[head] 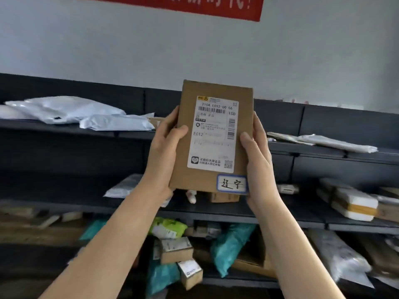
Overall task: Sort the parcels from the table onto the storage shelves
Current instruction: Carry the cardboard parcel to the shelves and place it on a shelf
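Cardboard parcel point(212, 137) stands upright in the middle of the head view, raised in front of dark storage shelves point(323, 152) and clear of them. The left hand point(165, 147) clasps its left edge with the thumb laid across the front, and the right hand point(257, 160) clasps the right edge the same way, so both hands are closed on the box. A white shipping label point(213, 134) with barcodes and the code E012 faces the camera, and a small blue-bordered sticker point(232, 183) with handwritten characters sits at the lower right corner of the box front.

Behind the box, white poly mailers point(71, 113) lie on the top shelf at left, and a flat grey mailer point(323, 141) lies on the shelf at right. Lower down, teal bags point(228, 244), small cartons point(176, 249) and a white foam box with yellow tape point(354, 206) crowd the lower shelves. A red banner point(172, 5) hangs on the pale wall above.
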